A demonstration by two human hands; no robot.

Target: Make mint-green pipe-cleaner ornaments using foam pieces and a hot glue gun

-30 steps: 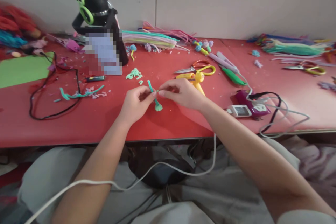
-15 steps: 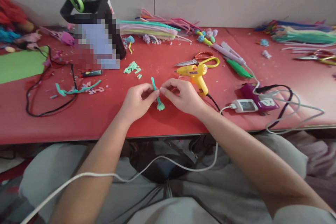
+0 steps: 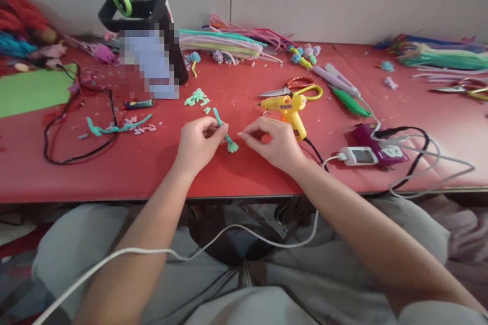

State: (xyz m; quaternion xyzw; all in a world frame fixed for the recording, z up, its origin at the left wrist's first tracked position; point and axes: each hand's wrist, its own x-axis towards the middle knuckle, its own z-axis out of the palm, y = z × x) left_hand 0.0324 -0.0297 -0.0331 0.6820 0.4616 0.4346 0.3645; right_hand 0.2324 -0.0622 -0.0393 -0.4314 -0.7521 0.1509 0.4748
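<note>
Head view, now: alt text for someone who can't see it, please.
A left hand pinches a tufted green pipe-cleaner piece over a red table; the right hand is apart from it. A yellow glue gun and scissors lie just beyond the right hand.

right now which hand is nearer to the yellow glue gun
The right hand: it is close by the yellow glue gun, just on its near side. The left hand is farther off to the left, pinching a green piece.
</note>
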